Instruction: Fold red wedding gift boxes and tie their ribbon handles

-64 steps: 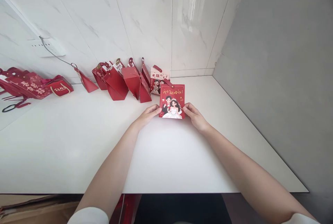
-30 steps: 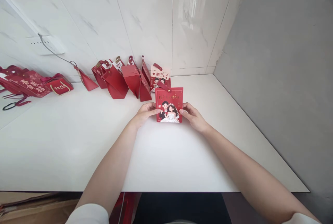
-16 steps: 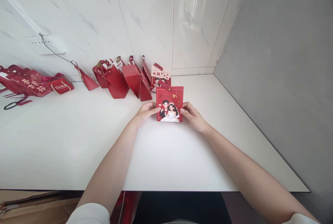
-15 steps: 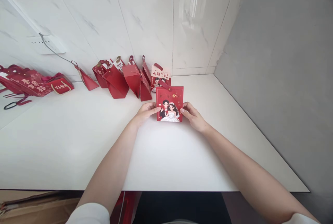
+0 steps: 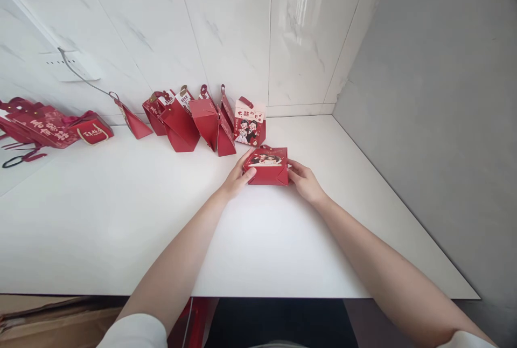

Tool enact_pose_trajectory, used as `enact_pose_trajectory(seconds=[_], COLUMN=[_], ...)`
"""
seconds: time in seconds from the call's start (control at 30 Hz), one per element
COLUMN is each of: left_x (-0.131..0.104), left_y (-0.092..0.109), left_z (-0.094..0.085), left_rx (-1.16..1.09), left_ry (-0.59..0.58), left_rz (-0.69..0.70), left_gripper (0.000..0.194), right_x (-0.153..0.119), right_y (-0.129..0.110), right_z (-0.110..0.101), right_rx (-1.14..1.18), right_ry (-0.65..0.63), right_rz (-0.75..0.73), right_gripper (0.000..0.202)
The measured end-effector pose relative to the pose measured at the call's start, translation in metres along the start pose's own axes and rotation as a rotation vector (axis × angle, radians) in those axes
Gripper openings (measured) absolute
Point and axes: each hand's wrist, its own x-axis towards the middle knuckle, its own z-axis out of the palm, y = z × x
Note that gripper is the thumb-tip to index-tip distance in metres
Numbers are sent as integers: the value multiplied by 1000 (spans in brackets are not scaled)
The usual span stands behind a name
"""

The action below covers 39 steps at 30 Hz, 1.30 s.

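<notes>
Pale marbled tiles (image 5: 226, 25) back the scene, a flat grey panel (image 5: 432, 95) closes off the right of the frame, and across the middle runs a glossy white bench (image 5: 100, 229), its near part bare, which gives both arms space to work. And right there, just right of the frame's centre, is the small red card gift box with a printed couple (image 5: 266, 177)! It's tipped back, plain creased base towards the wearer, picture face foreshortened above, strap at the far end; whether it rests on the bench or hangs just over it, I can't tell. Left hand (image 5: 234, 182) is part-closed on the left side, thumb over the near corner, fingers running up the edge. Right hand (image 5: 306, 180) is loosely curled at the opposite side, thumb and fingers against the edge; how firmly it grips is unclear. Taking it by the sides looks sensible: thin card could crush under a squeeze, and the base shows between them. Just behind stands a pink-and-red card box with a cartoon couple (image 5: 249, 127), and left of it a row of folded red card bags with loop handles (image 5: 181, 127), crowded near the wall, presumably to keep the front open. Far left, more red patterned card bags (image 5: 50, 127) lean together.
</notes>
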Motion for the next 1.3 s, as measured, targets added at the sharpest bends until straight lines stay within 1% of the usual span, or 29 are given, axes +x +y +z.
enact_pose_trajectory(seconds=[0.07,0.13,0.2,0.27,0.3,0.37,0.47,0.57,0.7,0.8,0.93,1.03,1.1,1.2,1.3], left_x=[-1,-1,0,1,1,0,-3,-6,-9,-10,-12,-13,-13,-13,-12], left_y=[1,2,4,8,10,14,19,20,22,24,24,24,24,25,26], left_z=[1,5,10,16,19,24,30,32,31,30,30,29,28,29,29], left_rx=[-33,-20,3,12,14,23,69,139,340,485,551,602,637,664,679], left_ry=[-34,20,146,292,346,396,406,426,448,437,388,347,343,362,363], left_rz=[-41,-76,-62,-5,27,76,125,159,251,346,422,434,418,389,390], left_gripper=[86,89,81,67,61,51,44,44,43,43,49,56,60,60,58], right_x=[-1,-2,-3,-4,-5,-5,-5,-4,-5,-6,-7,-7,-7,-7,-7], right_y=[-5,-9,-12,-13,-13,-12,-9,-7,-7,-9,-10,-10,-10,-10,-9], right_z=[-1,-1,-1,-1,-1,-1,-2,-1,-1,0,0,0,0,0,0], right_rx=[77,107,98,63,48,36,53,63,52,48,44,53,54,51,52], right_ry=[2,15,13,-19,-37,-53,-45,-42,-41,-39,-31,-28,-29,-32,-28], right_rz=[27,28,31,36,38,35,32,21,12,19,19,25,22,16,18], right_gripper=[46,40,36,30,27,22,18,17,17,16,16,15,15,15,15])
